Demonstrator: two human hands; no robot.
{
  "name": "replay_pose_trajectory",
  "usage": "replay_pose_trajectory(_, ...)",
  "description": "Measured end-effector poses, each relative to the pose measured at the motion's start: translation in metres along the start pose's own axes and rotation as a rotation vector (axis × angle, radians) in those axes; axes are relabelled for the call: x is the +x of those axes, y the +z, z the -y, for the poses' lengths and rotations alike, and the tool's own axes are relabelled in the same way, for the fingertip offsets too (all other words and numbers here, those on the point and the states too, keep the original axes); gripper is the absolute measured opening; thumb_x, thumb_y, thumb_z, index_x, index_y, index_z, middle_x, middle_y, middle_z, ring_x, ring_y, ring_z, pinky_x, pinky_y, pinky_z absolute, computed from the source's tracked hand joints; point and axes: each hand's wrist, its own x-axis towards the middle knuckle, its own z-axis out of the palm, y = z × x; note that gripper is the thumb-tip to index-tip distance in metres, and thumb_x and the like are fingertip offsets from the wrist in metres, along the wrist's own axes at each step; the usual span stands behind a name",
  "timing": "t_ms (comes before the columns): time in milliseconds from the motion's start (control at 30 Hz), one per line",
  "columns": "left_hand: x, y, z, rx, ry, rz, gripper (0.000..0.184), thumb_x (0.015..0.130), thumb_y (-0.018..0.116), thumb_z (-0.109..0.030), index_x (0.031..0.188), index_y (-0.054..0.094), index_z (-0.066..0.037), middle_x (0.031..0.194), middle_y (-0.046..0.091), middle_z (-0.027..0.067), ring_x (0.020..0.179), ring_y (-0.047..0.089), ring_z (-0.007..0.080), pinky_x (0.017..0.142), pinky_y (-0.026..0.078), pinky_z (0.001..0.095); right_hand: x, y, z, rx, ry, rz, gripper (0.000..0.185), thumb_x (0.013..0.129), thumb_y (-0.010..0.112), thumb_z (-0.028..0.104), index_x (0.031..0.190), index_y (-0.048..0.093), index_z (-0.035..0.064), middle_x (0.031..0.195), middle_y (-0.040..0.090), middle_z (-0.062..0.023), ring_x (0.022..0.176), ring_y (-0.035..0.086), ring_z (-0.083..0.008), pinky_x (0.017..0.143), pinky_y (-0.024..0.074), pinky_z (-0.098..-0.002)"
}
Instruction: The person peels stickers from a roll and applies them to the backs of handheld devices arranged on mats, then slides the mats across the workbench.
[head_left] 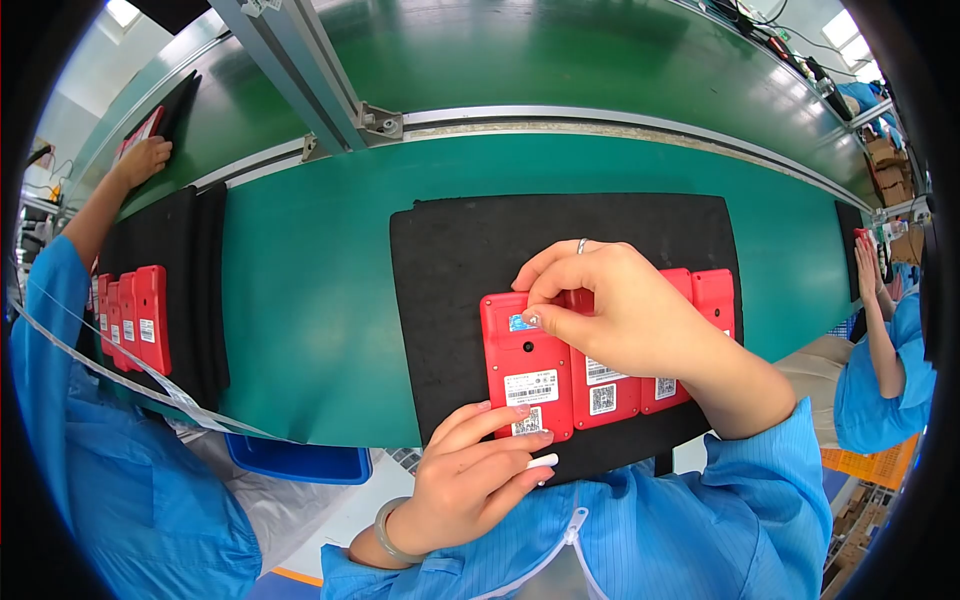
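Observation:
Several red devices lie side by side, backs up, on a black foam mat (450,250). The leftmost red device (500,360) has a small blue label (519,323) near its top, a round dark hole, a white printed label and a QR code. My right hand (625,305) is over its top, thumb and forefinger pinched at the blue label; what is between them is hidden. My left hand (470,480) rests its spread fingertips on the device's lower end, partly over the QR code. A small white piece, perhaps a nail, shows at those fingertips.
Beneath the mat is a green work surface (310,300), with a metal rail (560,122) behind it. At left, a co-worker's arm (95,220) reaches past more red devices (150,320). Another co-worker (890,350) is at the far right. A blue bin (300,462) stands below.

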Motion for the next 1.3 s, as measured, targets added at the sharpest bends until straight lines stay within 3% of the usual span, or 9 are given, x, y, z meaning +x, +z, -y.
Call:
replay_pose_trajectory(267, -0.001, 0.001, -0.001, 0.008, -0.009, -0.011, 0.011, 0.072, 0.076, -0.01, 0.081, 0.07, -0.007, 0.091, 0.072, 0.0035, 0.102, 0.062, 0.0265, 0.092, 0.043, 0.0435, -0.002, 0.006, -0.002, -0.02, -0.057, -0.041, 0.004, 0.079, 0.065, 0.003, 0.08, 0.066, -0.0002, 0.098, 0.066, -0.0135, 0.087, 0.063, -0.025, 0.075, 0.0497, -0.0344)
replay_pose_trajectory(467, -0.001, 0.002, -0.005, 0.016, -0.011, -0.032, 0.01, 0.072, 0.075, -0.008, 0.079, 0.069, -0.005, 0.091, 0.072, 0.0057, 0.102, 0.063, 0.0278, 0.092, 0.043, 0.0442, -0.008, 0.008, 0.008, -0.442, -0.28, -0.24, 0.022, 0.074, 0.073, 0.01, 0.073, 0.051, 0.0043, 0.086, 0.054, -0.0112, 0.085, 0.052, -0.0284, 0.078, 0.0433, -0.0378)
replay_pose_trajectory(533, -0.001, 0.001, -0.008, 0.024, 0.0, -0.05, 0.009, 0.072, 0.074, -0.007, 0.079, 0.069, -0.004, 0.091, 0.071, 0.0071, 0.102, 0.063, 0.0285, 0.092, 0.044, 0.0443, -0.006, -0.005, 0.01, -0.522, -0.067, -0.227, 0.031, 0.07, 0.077, 0.014, 0.073, 0.048, 0.0047, 0.083, 0.047, -0.0101, 0.085, 0.048, -0.0283, 0.078, 0.0408, -0.0377)
replay_pose_trajectory(667, -0.005, -0.003, -0.019, 0.013, -0.002, -0.167, 0.007, 0.071, 0.07, 0.0, 0.078, 0.067, 0.0, 0.089, 0.07, 0.0111, 0.095, 0.065, 0.0312, 0.088, 0.048, 0.0433, -0.021, 0.011, 0.007, -0.223, -0.321, -0.254, 0.027, 0.076, 0.072, 0.022, 0.082, 0.054, 0.003, 0.083, 0.057, -0.0118, 0.081, 0.054, -0.0321, 0.071, 0.0429, -0.0434)
replay_pose_trajectory(800, -0.02, -0.003, -0.032, 0.04, 0.011, -0.341, 0.012, 0.074, 0.074, -0.003, 0.076, 0.063, 0.0, 0.07, 0.064, 0.0095, 0.062, 0.061, 0.0227, 0.058, 0.047, 0.03, -0.071, 0.02, 0.037, 0.416, -0.029, 0.34, 0.022, 0.09, 0.063, 0.022, 0.104, 0.059, 0.0049, 0.094, 0.061, -0.0081, 0.084, 0.059, -0.0177, 0.074, 0.0482, -0.0314)
replay_pose_trajectory(867, -0.028, -0.008, -0.062, -0.101, -0.382, -0.219, 0.009, 0.086, 0.062, -0.01, 0.086, 0.065, -0.001, 0.094, 0.067, 0.0143, 0.088, 0.063, 0.0278, 0.079, 0.049, 0.0344, -0.087, 0.031, 0.032, 0.402, -0.138, 0.332, 0.021, 0.094, 0.058, 0.021, 0.106, 0.059, 0.0035, 0.094, 0.061, -0.0067, 0.084, 0.058, -0.0145, 0.075, 0.048, -0.0299)
replay_pose_trajectory(900, -0.03, -0.002, -0.058, -0.085, -0.369, -0.235, 0.009, 0.086, 0.062, -0.01, 0.086, 0.065, -0.001, 0.094, 0.067, 0.0143, 0.088, 0.063, 0.0278, 0.079, 0.049, 0.0344, -0.095, 0.036, 0.032, 0.449, -0.191, 0.268, 0.02, 0.095, 0.056, 0.02, 0.105, 0.058, 0.003, 0.09, 0.061, -0.0076, 0.08, 0.059, -0.0156, 0.072, 0.0481, -0.0301)
replay_pose_trajectory(967, -0.031, 0.011, -0.042, -0.089, -0.113, -0.438, 0.011, 0.078, 0.072, -0.004, 0.08, 0.062, 0.0, 0.069, 0.063, 0.0091, 0.06, 0.061, 0.0175, 0.054, 0.046, 0.0267, -0.105, 0.043, 0.032, 0.499, -0.278, 0.146, 0.017, 0.093, 0.057, 0.016, 0.103, 0.058, 0.0022, 0.088, 0.061, -0.0088, 0.076, 0.059, -0.0165, 0.069, 0.0479, -0.0304)
replay_pose_trajectory(1300, -0.015, 0.025, -0.076, -0.352, -0.181, -0.258, 0.016, 0.087, 0.061, 0.002, 0.102, 0.059, 0.004, 0.089, 0.066, 0.0091, 0.079, 0.064, 0.012, 0.069, 0.052, 0.0248, -0.137, 0.035, 0.024, 0.342, -0.33, -0.175, 0.017, 0.083, 0.064, 0.006, 0.099, 0.061, 0.0025, 0.087, 0.063, -0.007, 0.077, 0.061, -0.019, 0.069, 0.0483, -0.0306)
